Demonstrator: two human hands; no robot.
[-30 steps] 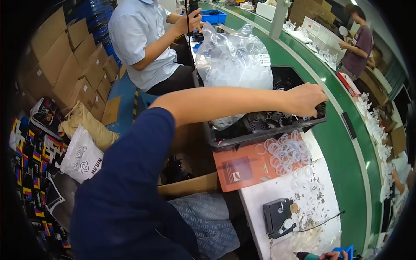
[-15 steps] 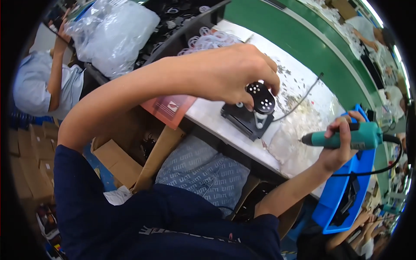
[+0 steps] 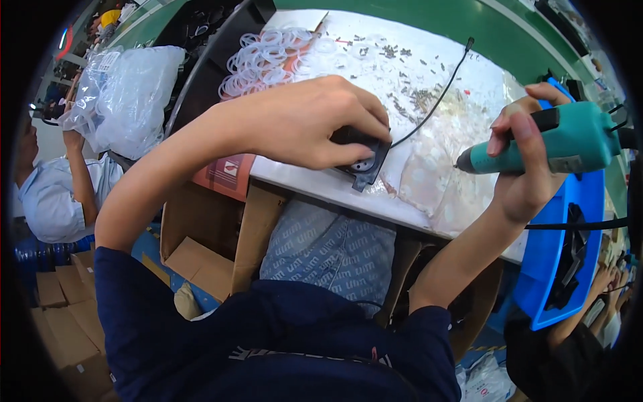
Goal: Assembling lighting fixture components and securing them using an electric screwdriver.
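My left hand (image 3: 321, 124) reaches over the white worktop (image 3: 295, 171), its thumb and fingers closed round a small black plastic part that they mostly cover. That part lies in a black fixture (image 3: 374, 167) near the worktop's front edge. Gripped in my right hand (image 3: 529, 151) is a teal electric screwdriver (image 3: 569, 137), held tilted with its dark tip pointing left. The tip hangs to the right of the fixture, apart from it, over a crumpled clear plastic sheet (image 3: 439, 174).
Clear rings (image 3: 261, 63) are heaped beside a black bin (image 3: 201, 80). Small screws (image 3: 395, 53) lie scattered behind a black cable (image 3: 435, 104). A blue bin (image 3: 532, 281) hangs at right. A plastic bag (image 3: 137, 97) and a co-worker (image 3: 60, 194) are at left. Cardboard box (image 3: 248, 234) below.
My left hand has lowered the black oval part onto the fixture; its dotted face is now mostly covered. The screwdriver is still in my right hand. The head view has shifted.
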